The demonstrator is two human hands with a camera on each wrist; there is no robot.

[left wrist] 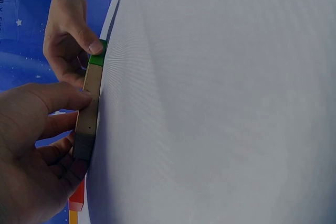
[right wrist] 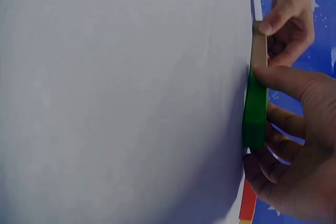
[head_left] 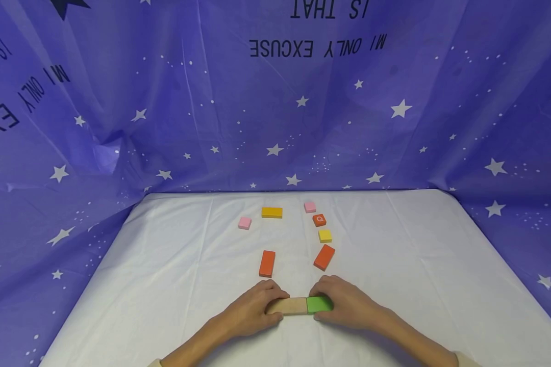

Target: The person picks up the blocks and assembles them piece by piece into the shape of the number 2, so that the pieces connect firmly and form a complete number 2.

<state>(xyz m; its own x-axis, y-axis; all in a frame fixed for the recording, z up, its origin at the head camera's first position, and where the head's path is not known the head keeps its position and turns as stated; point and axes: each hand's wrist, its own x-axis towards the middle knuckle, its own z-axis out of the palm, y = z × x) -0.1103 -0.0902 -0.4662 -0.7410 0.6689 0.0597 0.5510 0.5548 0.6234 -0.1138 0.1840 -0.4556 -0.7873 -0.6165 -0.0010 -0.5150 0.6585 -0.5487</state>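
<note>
At the near side of the table, a plain wooden block (head_left: pixel 295 306) and a green block (head_left: pixel 318 304) lie end to end, touching. My left hand (head_left: pixel 256 308) pinches the wooden block between thumb and fingers at its left end. On the green block, my right hand (head_left: pixel 346 304) has the same kind of pinch at the right end. Both wrist views show the pair from the side, with the left hand (left wrist: pixel 39 140) by the wooden block (left wrist: pixel 90 98) and the right hand (right wrist: pixel 310 140) by the green block (right wrist: pixel 255 108). The hands partly cover the blocks' outer ends.
Beyond the hands stand two red blocks, one at left (head_left: pixel 267 263) and one at right (head_left: pixel 324 257). Farther back are a yellow square (head_left: pixel 325 236), an orange-red block marked Q (head_left: pixel 319 220), pink blocks (head_left: pixel 309 207) (head_left: pixel 245 223) and a yellow-orange block (head_left: pixel 272 212). A purple star-printed curtain (head_left: pixel 275 127) surrounds the white-covered table (head_left: pixel 165 285).
</note>
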